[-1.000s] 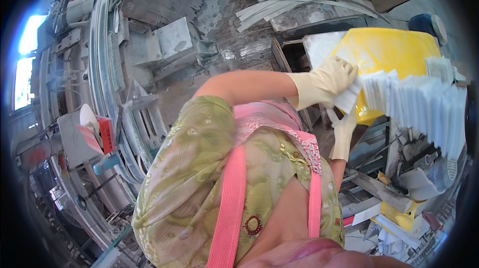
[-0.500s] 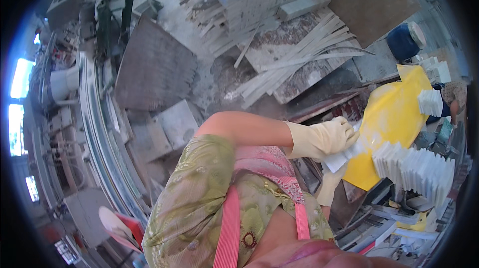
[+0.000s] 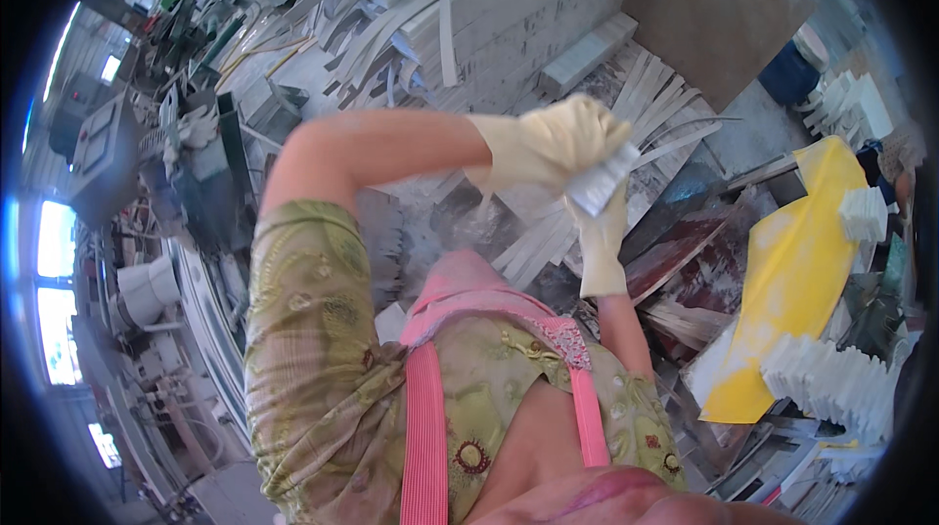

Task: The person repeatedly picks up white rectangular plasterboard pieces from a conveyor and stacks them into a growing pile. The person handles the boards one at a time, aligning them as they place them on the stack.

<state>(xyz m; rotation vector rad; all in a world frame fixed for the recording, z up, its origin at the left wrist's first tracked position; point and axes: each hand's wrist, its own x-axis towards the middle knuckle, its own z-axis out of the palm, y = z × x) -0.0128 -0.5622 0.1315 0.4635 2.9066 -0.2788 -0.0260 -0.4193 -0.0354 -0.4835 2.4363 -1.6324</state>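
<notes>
My left hand (image 3: 548, 142), in a cream rubber glove, is raised in front of me and closed over the top of a small stack of thin white pieces (image 3: 599, 189). Below it my right hand (image 3: 601, 243), also gloved, grips the same stack from underneath. The stack is held in the air, well to the left of the yellow table top (image 3: 797, 281). A row of upright white pieces (image 3: 831, 380) stands at the table's near end, and a smaller white stack (image 3: 865, 213) sits at its right edge.
Heaps of long white stone strips (image 3: 626, 124) and slabs (image 3: 509, 7) cover the floor beyond my hands. A brown board (image 3: 714, 2) and a blue bucket (image 3: 787, 72) lie at the upper right. Machines and racks (image 3: 156, 232) fill the left side.
Both hands have lifted the white stack up and away from the yellow table top, toward the left. The view has swung, so the table now lies at the far right.
</notes>
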